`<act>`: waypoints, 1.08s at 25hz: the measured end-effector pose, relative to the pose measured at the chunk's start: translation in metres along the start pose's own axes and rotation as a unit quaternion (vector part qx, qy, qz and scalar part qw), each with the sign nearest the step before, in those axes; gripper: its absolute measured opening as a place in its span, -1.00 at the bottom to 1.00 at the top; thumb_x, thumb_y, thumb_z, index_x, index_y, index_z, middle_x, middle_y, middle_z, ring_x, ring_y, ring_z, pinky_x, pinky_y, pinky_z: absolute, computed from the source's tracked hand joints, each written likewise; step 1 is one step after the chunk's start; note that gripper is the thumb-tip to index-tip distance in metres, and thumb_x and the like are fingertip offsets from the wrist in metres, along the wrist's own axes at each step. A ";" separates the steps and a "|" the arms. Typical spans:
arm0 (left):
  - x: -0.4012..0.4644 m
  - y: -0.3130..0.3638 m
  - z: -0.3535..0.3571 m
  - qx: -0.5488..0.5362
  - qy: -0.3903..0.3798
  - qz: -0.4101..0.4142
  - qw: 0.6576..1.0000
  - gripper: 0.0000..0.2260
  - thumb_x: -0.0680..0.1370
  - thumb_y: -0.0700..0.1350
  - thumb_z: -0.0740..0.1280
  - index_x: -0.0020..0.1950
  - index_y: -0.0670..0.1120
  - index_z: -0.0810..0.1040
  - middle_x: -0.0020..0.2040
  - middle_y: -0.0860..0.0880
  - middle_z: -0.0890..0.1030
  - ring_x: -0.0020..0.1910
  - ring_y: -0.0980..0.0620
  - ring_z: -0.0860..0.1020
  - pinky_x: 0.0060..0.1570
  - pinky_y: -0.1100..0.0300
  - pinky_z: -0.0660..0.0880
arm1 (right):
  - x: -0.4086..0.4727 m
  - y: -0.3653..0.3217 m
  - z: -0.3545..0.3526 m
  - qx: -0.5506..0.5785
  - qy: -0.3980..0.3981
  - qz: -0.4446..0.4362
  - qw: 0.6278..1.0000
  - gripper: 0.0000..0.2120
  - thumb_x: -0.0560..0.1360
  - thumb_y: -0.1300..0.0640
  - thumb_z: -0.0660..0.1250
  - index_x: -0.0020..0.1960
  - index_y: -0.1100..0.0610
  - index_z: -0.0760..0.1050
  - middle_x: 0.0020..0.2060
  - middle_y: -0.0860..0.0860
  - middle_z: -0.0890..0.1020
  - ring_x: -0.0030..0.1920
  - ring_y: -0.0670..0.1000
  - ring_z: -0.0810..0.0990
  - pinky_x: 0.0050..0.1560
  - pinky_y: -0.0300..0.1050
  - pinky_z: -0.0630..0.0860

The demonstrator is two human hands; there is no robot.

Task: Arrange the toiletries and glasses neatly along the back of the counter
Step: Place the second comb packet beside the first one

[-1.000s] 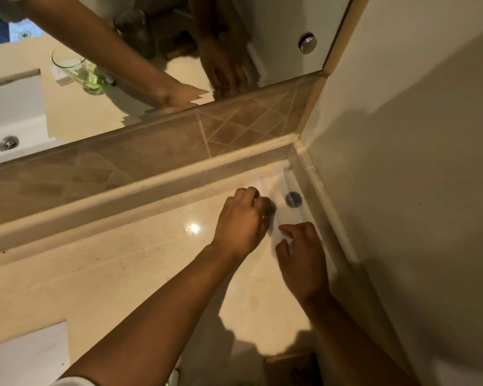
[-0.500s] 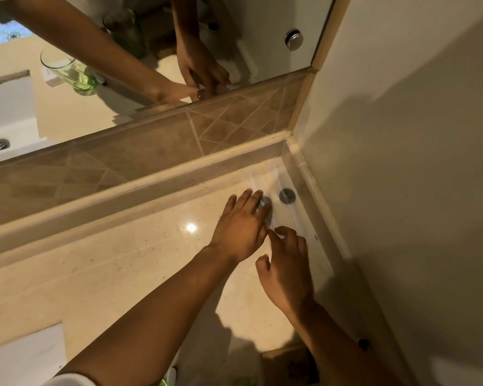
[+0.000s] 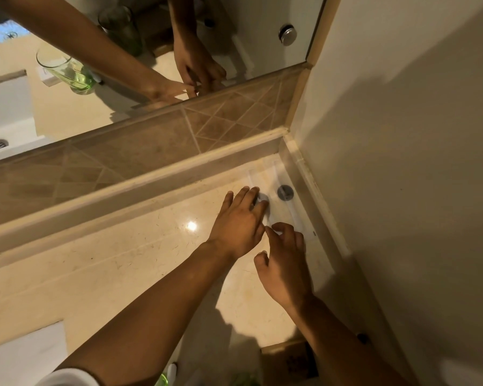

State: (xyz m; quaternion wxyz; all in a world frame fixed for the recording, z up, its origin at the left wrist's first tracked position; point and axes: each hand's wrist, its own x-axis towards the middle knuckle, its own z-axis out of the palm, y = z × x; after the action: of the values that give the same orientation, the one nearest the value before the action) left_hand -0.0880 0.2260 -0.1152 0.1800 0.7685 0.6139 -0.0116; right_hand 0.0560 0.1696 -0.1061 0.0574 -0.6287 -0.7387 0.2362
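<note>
Both hands are in the back right corner of the counter (image 3: 129, 263), right where the ledge (image 3: 140, 188) meets the side wall (image 3: 402, 135). The left hand (image 3: 239, 221) lies flat, fingers spread and loose, fingertips on a small grey cap (image 3: 262, 197) of a pale flat item, prob. a tube or sachet, too washed out to say which. Not a grip, more a nudge. The right hand (image 3: 283, 263) hovers just behind it, fingers half curled, thumb apart, holding nothing as far as I can tell; index tip looks near the item's lower end.

A 2nd grey cap (image 3: 285, 192) sits just beside the 1st, nearer the wall, on a matching pale strip (image 3: 296, 218) lying along the wall edge. So 2 toiletries are side by side in the corner, roughly parallel. My read: this pair is being squared up, nearly done.

What's left? The glasses. In the mirror (image 3: 67, 87) a clear green-tinted glass (image 3: 67, 72) shows, lying tilted, empty as far as I can see, so it's somewhere toward the front of the counter, not at the back. A darker glass-like shape behind it in the reflection is too dim to call. A green sliver (image 3: 162, 380) at the bottom edge may be that glass seen directly; can't confirm. The rest of the back edge in view holds nothing lined up yet. Early-to-mid task, I'd judge.
</note>
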 end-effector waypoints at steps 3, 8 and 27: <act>0.000 0.001 -0.002 -0.002 -0.006 -0.001 1.000 -0.50 0.63 0.03 0.20 0.57 -0.04 0.30 0.62 -0.15 0.21 0.62 -0.17 0.11 0.60 -0.17 0.05 | -0.002 -0.003 -0.001 0.003 0.003 -0.001 1.000 -0.54 0.50 0.08 0.34 0.39 0.11 0.43 0.34 0.08 0.46 0.30 0.07 0.37 0.27 -0.01 0.49; -0.002 -0.001 -0.002 -0.002 -0.009 0.000 1.000 -0.50 0.61 0.01 0.22 0.55 -0.05 0.32 0.62 -0.14 0.21 0.63 -0.17 0.09 0.60 -0.17 0.02 | -0.005 -0.008 0.000 0.019 0.000 -0.002 1.000 -0.55 0.51 0.10 0.33 0.38 0.12 0.43 0.35 0.07 0.43 0.31 0.06 0.33 0.19 -0.15 0.43; -0.224 0.050 -0.030 -0.386 0.159 -0.209 0.884 -0.87 0.60 -0.15 0.31 0.05 0.00 0.65 -0.17 0.25 0.65 -0.21 0.31 0.59 -0.19 0.43 0.46 | -0.103 0.011 -0.033 0.184 -0.083 -0.121 0.972 -0.78 0.51 0.28 0.35 0.07 0.04 0.62 -0.02 -0.02 0.61 -0.10 -0.11 0.56 0.03 -0.21 0.53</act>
State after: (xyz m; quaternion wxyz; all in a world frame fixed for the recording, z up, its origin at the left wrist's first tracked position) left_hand -0.1022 0.0148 -0.0208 0.3554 0.4833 0.7369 0.3115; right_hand 0.0996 0.0810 -0.0599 0.1392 -0.4918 -0.7550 0.4108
